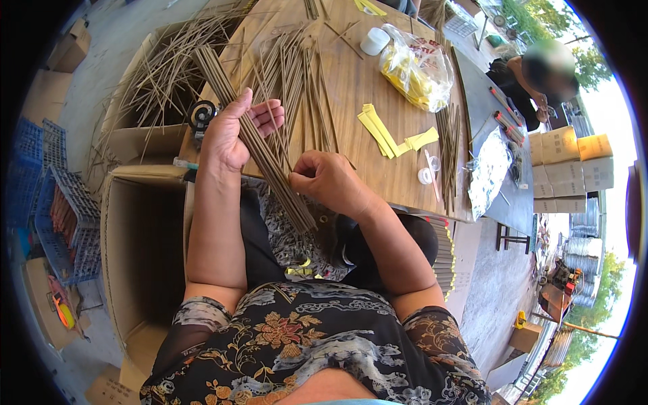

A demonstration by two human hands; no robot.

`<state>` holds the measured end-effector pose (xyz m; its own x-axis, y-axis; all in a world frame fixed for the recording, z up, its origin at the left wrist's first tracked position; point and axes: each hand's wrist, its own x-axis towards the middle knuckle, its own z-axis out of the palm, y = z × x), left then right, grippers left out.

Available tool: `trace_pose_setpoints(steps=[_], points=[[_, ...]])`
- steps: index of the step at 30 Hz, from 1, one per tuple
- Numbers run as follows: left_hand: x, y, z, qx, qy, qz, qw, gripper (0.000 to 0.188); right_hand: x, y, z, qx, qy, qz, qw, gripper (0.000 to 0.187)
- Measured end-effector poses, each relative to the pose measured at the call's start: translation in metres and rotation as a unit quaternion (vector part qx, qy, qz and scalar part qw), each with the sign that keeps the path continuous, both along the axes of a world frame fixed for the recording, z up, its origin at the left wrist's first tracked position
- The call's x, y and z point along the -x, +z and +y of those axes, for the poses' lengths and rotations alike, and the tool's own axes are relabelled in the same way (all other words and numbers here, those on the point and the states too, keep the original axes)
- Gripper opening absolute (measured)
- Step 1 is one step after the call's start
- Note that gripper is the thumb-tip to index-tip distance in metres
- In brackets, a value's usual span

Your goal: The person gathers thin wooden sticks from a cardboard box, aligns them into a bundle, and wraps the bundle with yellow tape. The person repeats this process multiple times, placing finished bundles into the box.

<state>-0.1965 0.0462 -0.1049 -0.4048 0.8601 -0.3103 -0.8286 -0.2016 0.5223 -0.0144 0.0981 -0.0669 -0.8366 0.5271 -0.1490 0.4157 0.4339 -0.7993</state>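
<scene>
A bundle of thin brown sticks (282, 187) slants down over the table's near edge toward my lap. My left hand (233, 131) holds it, with the thumb along the bundle and the other fingers partly curled on the far side. Beside the bundle's lower half, my right hand (331, 182) is closed in a pinch. Its fingertips touch the sticks at the bundle's right side; how many they grip is hidden. More loose sticks (307, 88) lie spread on the wooden table just beyond both hands.
Yellow paper strips (378, 131), a plastic bag (435, 84) of yellow pieces and a white cup-shaped container (374, 42) are on the table. A black tape dispenser (201, 115) sits at its left edge. Left stand open cardboard boxes (111, 223). Another person (520, 77) works at far right.
</scene>
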Motion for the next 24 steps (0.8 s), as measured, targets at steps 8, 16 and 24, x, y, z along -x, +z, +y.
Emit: trace_pose_setpoints(steps=[8, 16, 24], points=[[0.01, -0.005, -0.003, -0.034, 0.002, -0.033, 0.999, 0.02, 0.027, -0.041, 0.048, 0.156, -0.103, 0.058, 0.981, 0.022], [0.015, -0.008, -0.002, -0.055, -0.012, -0.034, 0.998, 0.016, 0.091, -0.073, 0.082, -0.133, -0.111, -0.151, 0.973, 0.037], [0.014, -0.002, -0.007, -0.051, -0.009, -0.038, 0.998, 0.018, 0.108, -0.073, 0.093, -0.143, -0.114, -0.155, 0.971, 0.023]])
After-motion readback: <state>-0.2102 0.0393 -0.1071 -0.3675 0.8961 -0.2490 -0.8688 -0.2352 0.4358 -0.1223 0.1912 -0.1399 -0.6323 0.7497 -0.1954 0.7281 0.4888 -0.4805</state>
